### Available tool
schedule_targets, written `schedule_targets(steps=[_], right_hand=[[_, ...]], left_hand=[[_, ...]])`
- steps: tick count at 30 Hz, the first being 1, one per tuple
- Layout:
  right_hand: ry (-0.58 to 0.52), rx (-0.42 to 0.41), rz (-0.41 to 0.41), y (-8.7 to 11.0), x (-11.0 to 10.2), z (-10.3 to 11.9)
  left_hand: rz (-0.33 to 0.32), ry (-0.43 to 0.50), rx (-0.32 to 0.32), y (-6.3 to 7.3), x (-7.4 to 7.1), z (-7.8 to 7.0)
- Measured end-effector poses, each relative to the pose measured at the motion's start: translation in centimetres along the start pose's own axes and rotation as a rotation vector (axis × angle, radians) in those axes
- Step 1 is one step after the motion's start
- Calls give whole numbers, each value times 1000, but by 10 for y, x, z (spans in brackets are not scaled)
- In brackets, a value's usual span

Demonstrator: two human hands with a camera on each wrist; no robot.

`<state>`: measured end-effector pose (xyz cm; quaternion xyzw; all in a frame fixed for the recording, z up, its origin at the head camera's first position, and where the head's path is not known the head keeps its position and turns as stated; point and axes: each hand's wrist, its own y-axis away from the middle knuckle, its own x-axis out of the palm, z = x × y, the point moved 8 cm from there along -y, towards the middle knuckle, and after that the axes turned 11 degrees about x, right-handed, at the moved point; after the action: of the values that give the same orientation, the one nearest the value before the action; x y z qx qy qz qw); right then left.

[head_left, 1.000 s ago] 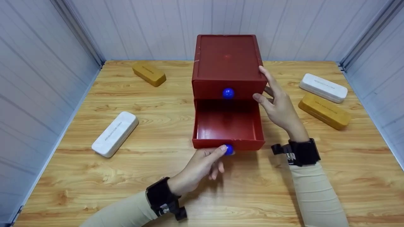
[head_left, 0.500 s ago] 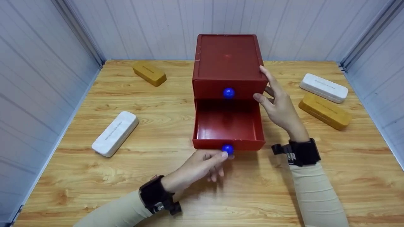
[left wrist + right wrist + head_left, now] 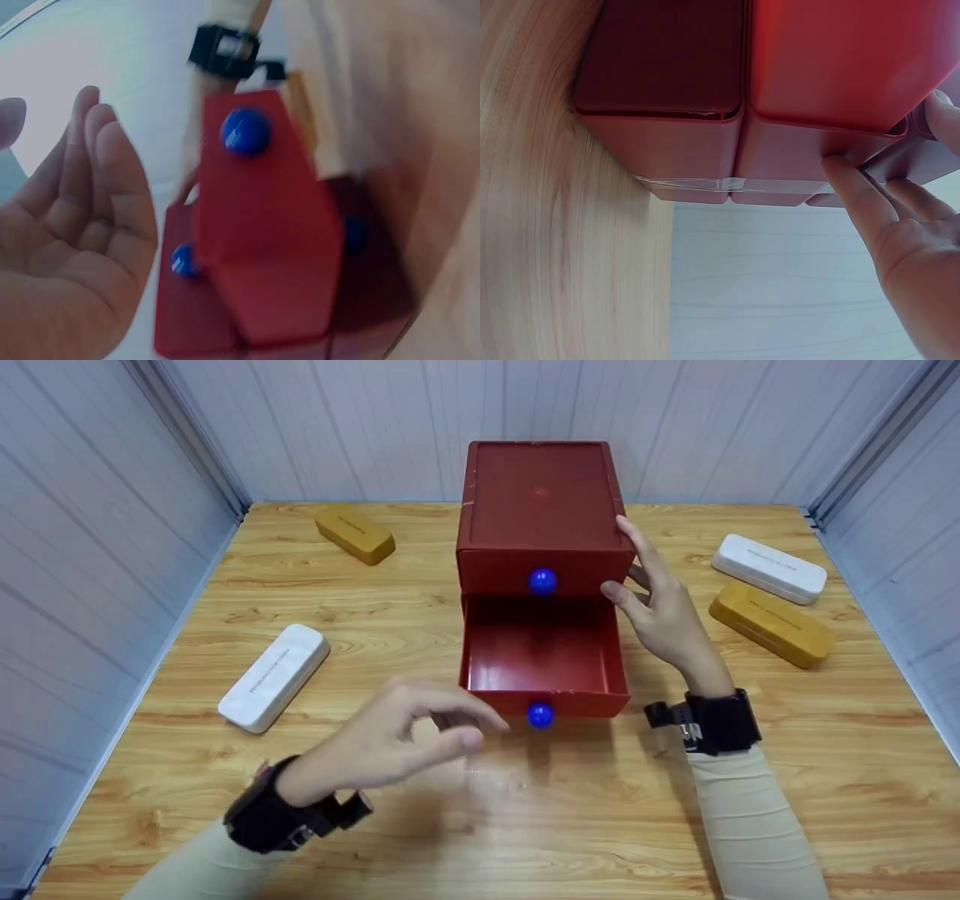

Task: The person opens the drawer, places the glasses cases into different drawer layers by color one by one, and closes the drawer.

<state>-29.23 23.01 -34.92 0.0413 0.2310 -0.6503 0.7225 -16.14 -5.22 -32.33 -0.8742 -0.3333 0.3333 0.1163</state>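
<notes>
A red drawer unit [image 3: 540, 495] with blue ball knobs stands at the back centre. Its middle drawer [image 3: 540, 660] is pulled out, bare inside, with a blue knob [image 3: 540, 715] on the front. My left hand [image 3: 397, 731] hovers left of that knob, apart from it, fingers loosely bent and nothing in them. In the left wrist view the left palm [image 3: 67, 255] shows beside the drawer front. My right hand [image 3: 667, 611] rests on the unit's right front corner, thumb at the front face. Straight fingers [image 3: 859, 199] press the side wall in the right wrist view.
White oblong cases lie at front left [image 3: 274, 679] and far right [image 3: 769, 568]. Mustard-yellow cases lie at back left [image 3: 354, 535] and right [image 3: 771, 624], the latter close to the white one. Pale panel walls [image 3: 360, 427] border the wooden table [image 3: 600, 832].
My left hand has let go of the middle drawer's knob and moved left, its fingers spreading. The drawer stays pulled out, and the right hand has not moved.
</notes>
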Motion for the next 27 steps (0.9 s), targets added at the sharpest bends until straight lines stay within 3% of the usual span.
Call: schedule_targets(steps=[3, 5, 10, 15, 20, 27], right_hand=[[-7, 5, 3, 0, 0, -1], [-10, 3, 4, 0, 1, -1], [-10, -6, 0, 0, 0, 0], [-1, -5, -6, 0, -1, 0], [7, -4, -4, -1, 0, 0], [-3, -6, 0, -1, 0, 0]], left_hand=[[-83, -31, -30, 1, -25, 1], [-135, -56, -87, 4, -40, 8], [-238, -192, -232, 14, -70, 41], [-294, -255, -306, 28, -92, 79], [-296, -372, -339, 48, -109, 103], [-239, -636, -400, 74, -130, 115]])
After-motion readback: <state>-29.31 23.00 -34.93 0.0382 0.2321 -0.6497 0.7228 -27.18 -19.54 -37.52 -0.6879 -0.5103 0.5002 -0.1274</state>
